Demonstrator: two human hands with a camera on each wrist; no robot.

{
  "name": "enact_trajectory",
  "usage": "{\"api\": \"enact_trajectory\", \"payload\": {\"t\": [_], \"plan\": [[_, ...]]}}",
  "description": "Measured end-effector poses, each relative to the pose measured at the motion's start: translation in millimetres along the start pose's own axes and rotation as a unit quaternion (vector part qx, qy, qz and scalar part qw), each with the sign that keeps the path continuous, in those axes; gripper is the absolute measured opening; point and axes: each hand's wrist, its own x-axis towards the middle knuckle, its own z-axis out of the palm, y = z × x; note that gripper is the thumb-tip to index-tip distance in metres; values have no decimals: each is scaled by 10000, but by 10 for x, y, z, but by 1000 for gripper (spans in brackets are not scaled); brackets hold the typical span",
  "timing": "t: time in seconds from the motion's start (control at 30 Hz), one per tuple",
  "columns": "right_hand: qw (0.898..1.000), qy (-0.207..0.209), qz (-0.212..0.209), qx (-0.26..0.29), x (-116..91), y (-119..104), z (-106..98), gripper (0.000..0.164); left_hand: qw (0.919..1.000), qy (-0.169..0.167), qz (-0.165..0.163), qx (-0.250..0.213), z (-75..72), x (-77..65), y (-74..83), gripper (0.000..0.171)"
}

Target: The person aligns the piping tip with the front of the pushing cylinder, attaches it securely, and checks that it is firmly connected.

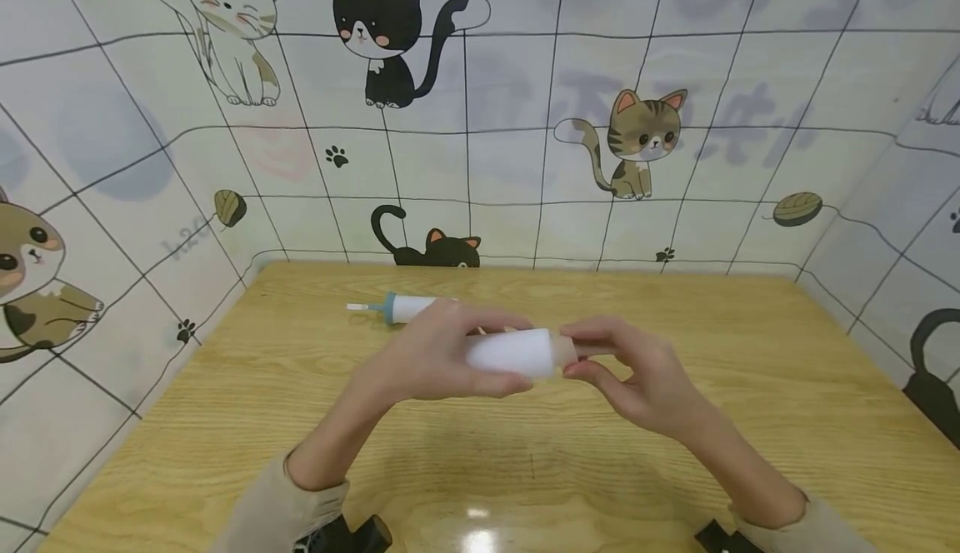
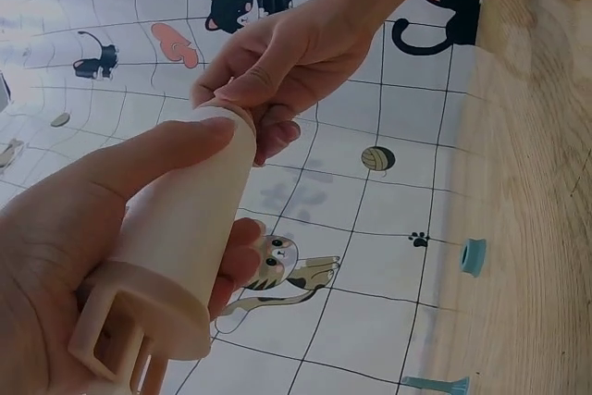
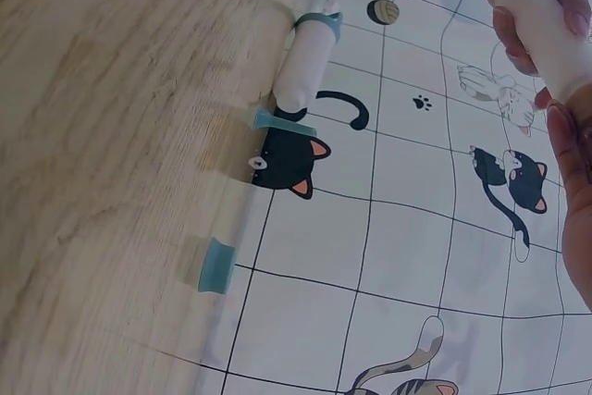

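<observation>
My left hand (image 1: 438, 357) holds a white tube (image 1: 517, 353) with beige ends, level above the table, its thumb along one side and fingers round the other. In the left wrist view, a beige end piece (image 2: 143, 316) with a loop-like handle sticks out near the palm. My right hand (image 1: 645, 374) pinches the beige piece (image 1: 564, 350) at the tube's opposite end between thumb and fingers; part of that piece is hidden by the fingers. Behind the left hand lies a second white tube (image 1: 411, 309) with a teal end, partly covered by that hand.
Two small loose teal parts stand or lie toward the table's far edge: a flared slim piece (image 3: 285, 125) and a short spool-shaped piece (image 3: 217, 265). The wooden table (image 1: 300, 436) backs onto a sheet (image 1: 510, 161) printed with cats, which also rises at both sides.
</observation>
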Motion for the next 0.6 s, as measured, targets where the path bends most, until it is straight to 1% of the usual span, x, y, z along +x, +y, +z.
{"api": "enact_trajectory", "payload": {"t": [0.07,0.13,0.23,0.27,0.33,0.37,0.47,0.6], "plan": [[9992,-71,319,239,-3,-24,-3,38,9990,164,78,397,7,-4,14,33],[9962,-167,752,419,-7,-53,-14,34,9973,287,148,654,10,-6,22,35],[9886,-272,1329,650,-8,-91,-28,27,9958,389,303,772,10,-4,34,36],[9875,-293,1381,703,-6,-96,-29,26,9958,409,365,737,9,-3,36,36],[9886,-299,1273,746,-1,-98,-20,25,9961,432,470,608,6,-2,34,35],[9903,-292,1139,744,1,-94,-11,26,9965,423,507,515,4,-1,26,34],[9957,-266,568,686,2,-76,25,34,9980,341,505,191,-8,-7,6,35],[9988,-227,-88,434,-3,-53,52,35,9993,127,204,-276,-24,-4,-26,41]]}}
